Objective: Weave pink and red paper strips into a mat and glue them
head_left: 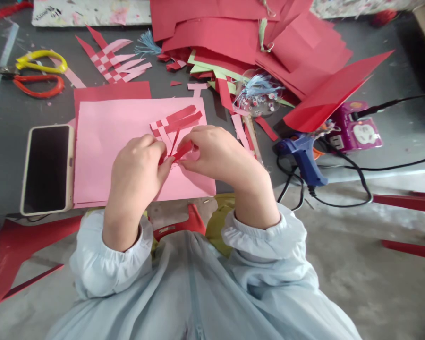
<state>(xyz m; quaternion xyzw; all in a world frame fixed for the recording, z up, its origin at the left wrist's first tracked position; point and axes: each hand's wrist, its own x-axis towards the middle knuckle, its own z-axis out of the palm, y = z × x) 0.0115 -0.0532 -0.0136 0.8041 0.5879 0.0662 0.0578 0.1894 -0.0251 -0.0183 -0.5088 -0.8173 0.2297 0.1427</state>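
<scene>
Both hands meet over a pink paper sheet (106, 156) on the grey table. My left hand (136, 165) is closed, its fingertips pinching the near end of a red paper strip (182, 151). My right hand (212, 153) is closed too, pinching the same strip from the right. The strip belongs to a small red-and-pink woven paper piece (173, 122) lying on the sheet just beyond my fingers, with loose red strips fanning to the upper right.
A phone (47, 167) lies left of the sheet. Yellow scissors (42, 60), red scissors (38, 85) and a finished woven piece (109, 59) lie at the back left. A red paper pile (269, 38) is behind. A blue glue gun (304, 158) with black cables sits right.
</scene>
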